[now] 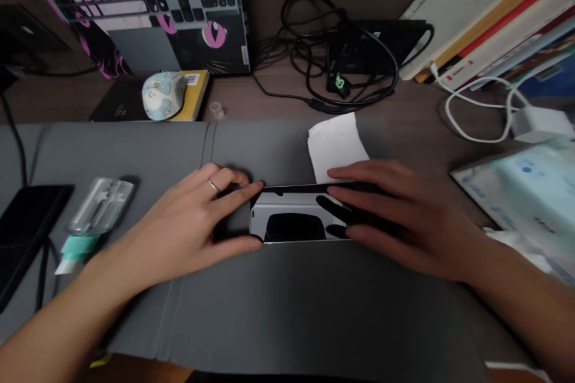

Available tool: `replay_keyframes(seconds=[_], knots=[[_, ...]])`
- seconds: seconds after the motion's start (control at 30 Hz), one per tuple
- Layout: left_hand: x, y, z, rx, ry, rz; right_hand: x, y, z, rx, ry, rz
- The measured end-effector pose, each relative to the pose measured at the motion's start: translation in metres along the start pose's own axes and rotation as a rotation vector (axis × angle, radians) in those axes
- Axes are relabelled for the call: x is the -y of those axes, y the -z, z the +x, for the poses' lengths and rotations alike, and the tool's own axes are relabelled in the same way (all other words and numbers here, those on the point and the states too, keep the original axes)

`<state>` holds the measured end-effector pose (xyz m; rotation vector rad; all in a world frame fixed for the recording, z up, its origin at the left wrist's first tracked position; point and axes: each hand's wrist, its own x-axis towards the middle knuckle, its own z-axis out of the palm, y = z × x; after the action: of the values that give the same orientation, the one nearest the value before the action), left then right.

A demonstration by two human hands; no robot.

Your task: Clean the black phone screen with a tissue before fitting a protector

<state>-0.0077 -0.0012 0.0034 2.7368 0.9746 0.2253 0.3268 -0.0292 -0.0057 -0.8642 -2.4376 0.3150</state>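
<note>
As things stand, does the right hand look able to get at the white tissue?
Probably yes: the right hand is at the phone, with one finger already over the near edge of the white tissue, most of which lies uncovered.

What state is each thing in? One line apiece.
phone: glossy face up; whether lit, unclear
left hand: thumb and forefinger at the phone's left corners
right hand: over the phone's right end; contact unclear
white paper: partly covered by the right hand
laptop: open, screen out of view
mouse: right way up
clear container: lying on its side
books: standing in a row
black cables: loosely coiled
</note>
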Motion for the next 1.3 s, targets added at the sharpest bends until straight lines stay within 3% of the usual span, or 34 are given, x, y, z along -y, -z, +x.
replay_keyframes(seconds=[0.1,0.2,0.33,0.57,0.97,1.3], knots=[[0.001,0.000,0.000,0.000,-0.009,0.002,0.002,0.006,0.002,-0.111,-0.049,-0.027],[0.002,-0.002,0.000,-0.010,-0.033,0.004,0.001,0.009,0.003,-0.141,-0.111,-0.015],[0.001,-0.002,0.001,-0.009,-0.032,0.004,-0.004,0.008,0.003,-0.091,-0.144,0.025],[-0.001,-0.002,0.002,-0.012,-0.030,-0.005,-0.013,0.004,0.000,0.014,-0.081,0.010],[-0.007,-0.001,0.004,0.003,-0.024,0.012,-0.007,0.015,0.000,0.208,-0.089,-0.016],[-0.006,0.000,0.005,-0.012,-0.026,-0.028,-0.005,0.018,0.001,0.158,-0.041,-0.031]])
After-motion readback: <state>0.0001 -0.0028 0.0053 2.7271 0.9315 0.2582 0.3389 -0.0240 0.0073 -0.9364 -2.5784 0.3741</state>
